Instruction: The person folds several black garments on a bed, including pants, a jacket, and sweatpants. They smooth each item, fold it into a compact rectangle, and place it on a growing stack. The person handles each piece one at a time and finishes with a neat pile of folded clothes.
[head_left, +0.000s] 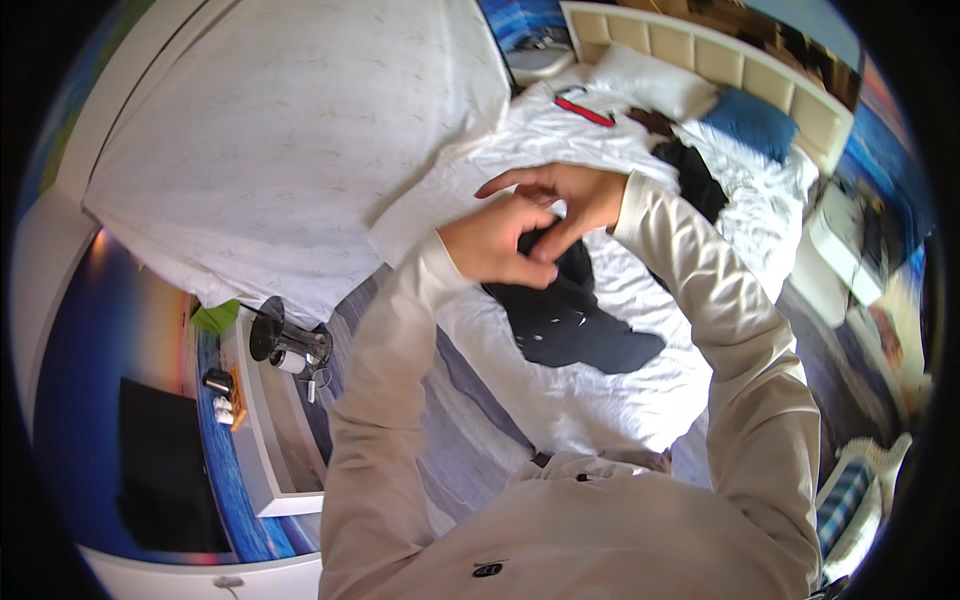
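Note:
My left hand (499, 246) and my right hand (581, 196) are raised close together above the bed, their fingers overlapping. The fingers are bent, with dark cloth showing between them. Whether either hand pinches that cloth, or it only lies behind them, I cannot tell. Below the hands, a black garment (574, 330) is spread in a rumpled heap on the white bedding (592, 405). My hands hide its upper part. Long pale sleeves cover both arms to the wrists.
A large white curtain-like cloth (300, 135) fills the upper left. Farther up the bed lie another black garment (686, 176), a red strip-shaped item (585, 111), a blue pillow (750, 124) and a white pillow (649, 82). A white desk (262, 480) stands left, a nightstand (847, 240) right.

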